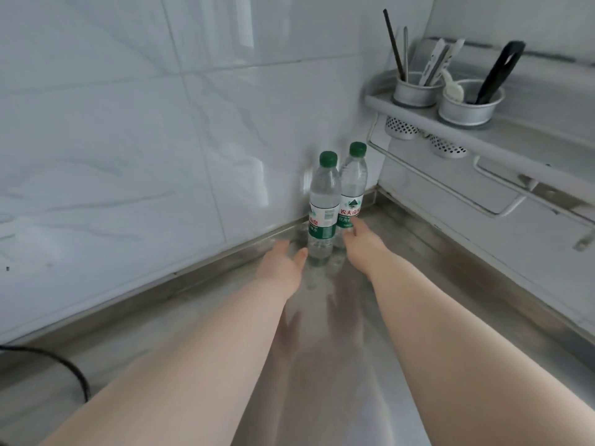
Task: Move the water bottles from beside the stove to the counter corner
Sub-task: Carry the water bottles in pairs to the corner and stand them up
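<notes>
Two clear water bottles with green caps stand upright side by side in the corner of the steel counter (402,252). The nearer bottle (323,201) is on the left, the farther bottle (353,181) just behind and right of it. My left hand (283,265) lies low beside the base of the nearer bottle, fingers relaxed, thumb close to the bottle. My right hand (360,243) reaches to the lower part of the farther bottle, fingertips at its label; a grip is not plainly shown.
White tiled walls meet at the corner behind the bottles. A metal wall rack (483,130) on the right holds two utensil cups (444,98) with chopsticks and tools, overhanging the counter. A black cable (64,365) lies at the left edge.
</notes>
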